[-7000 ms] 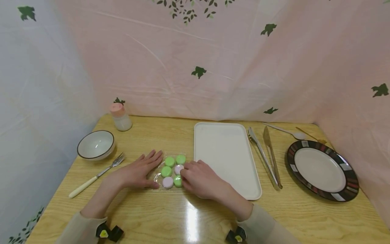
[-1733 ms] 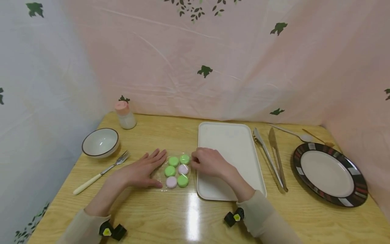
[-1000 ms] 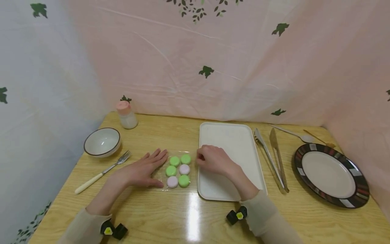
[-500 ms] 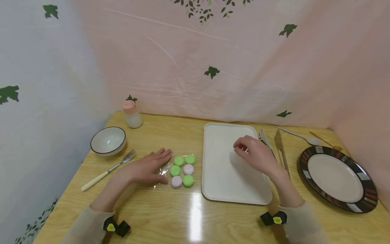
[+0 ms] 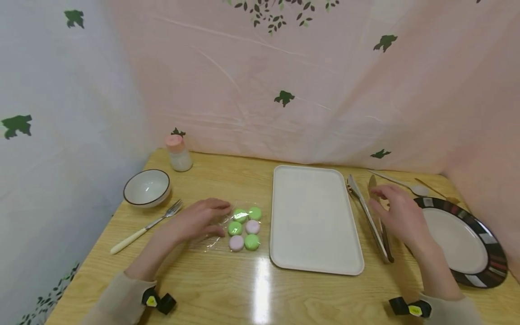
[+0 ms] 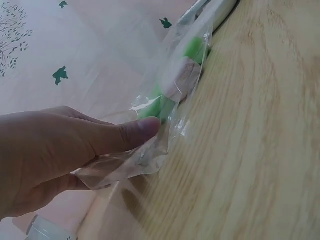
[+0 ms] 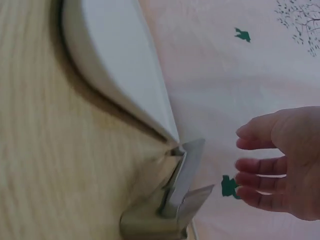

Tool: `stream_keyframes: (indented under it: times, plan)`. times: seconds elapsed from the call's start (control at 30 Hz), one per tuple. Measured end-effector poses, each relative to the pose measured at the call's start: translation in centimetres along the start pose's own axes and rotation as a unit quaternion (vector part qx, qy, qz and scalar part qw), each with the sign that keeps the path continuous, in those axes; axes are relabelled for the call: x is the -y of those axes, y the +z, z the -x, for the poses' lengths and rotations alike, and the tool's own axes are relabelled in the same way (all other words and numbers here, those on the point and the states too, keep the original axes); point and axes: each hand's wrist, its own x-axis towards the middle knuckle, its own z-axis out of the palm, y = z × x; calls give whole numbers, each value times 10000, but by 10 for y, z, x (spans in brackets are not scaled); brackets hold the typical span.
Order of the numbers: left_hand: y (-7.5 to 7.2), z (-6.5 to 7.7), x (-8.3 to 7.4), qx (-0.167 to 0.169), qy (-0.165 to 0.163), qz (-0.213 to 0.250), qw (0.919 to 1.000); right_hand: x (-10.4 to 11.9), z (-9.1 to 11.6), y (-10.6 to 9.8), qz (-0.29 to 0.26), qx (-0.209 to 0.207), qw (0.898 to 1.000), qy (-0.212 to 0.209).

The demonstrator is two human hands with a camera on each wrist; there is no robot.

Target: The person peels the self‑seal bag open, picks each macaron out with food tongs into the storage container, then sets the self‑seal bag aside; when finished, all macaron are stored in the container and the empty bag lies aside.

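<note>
Several green and lilac macarons (image 5: pixel 235 228) lie in a clear plastic bag (image 5: pixel 215 241) on the wooden table. At the bag's left end, my left hand (image 5: pixel 195 221) touches the film with bent, relaxed fingers. In the left wrist view, the thumb (image 6: pixel 135 134) lies against the film and the other fingers are partly hidden behind it. My right hand (image 5: pixel 400 216) hangs over a pair of metal tongs (image 5: pixel 367 212), its fingers loosely bent and holding nothing. The right wrist view has the tongs' bent end (image 7: pixel 150 220) apart from that hand.
A white tray (image 5: pixel 313 221) stands between bag and tongs. To the right are a dark-rimmed plate (image 5: pixel 455 239), a spoon (image 5: pixel 418 189) and a thin golden utensil (image 5: pixel 430 185). To the left are a bowl (image 5: pixel 146 187), a fork (image 5: pixel 146 229) and a pink-capped jar (image 5: pixel 178 153).
The right hand has left the macaron bag, crossed over the tray and come above the tongs. The left hand, earlier spread flat by the bag, now has its fingers more bent.
</note>
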Motion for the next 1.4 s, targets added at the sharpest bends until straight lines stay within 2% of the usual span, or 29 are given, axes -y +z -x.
stream_keyframes:
  times: [0.2,0.4,0.53,0.83,1.4]
  plan:
    - [3,-3,0,-241,58,-150,9996,-15,7,6,164,702,9965,426]
    - [1,-4,-3,-411,-156,-170,9989,-20,7,14,197,1296,9894,630]
    - [2,-4,-3,-455,-115,-288,9985,-22,8,20,265,1681,9830,682]
    - [6,-3,-4,-755,244,-322,9963,-25,11,27,399,1664,9840,486]
    - [9,-7,-4,-955,499,-436,9932,-22,12,29,272,1841,9799,720]
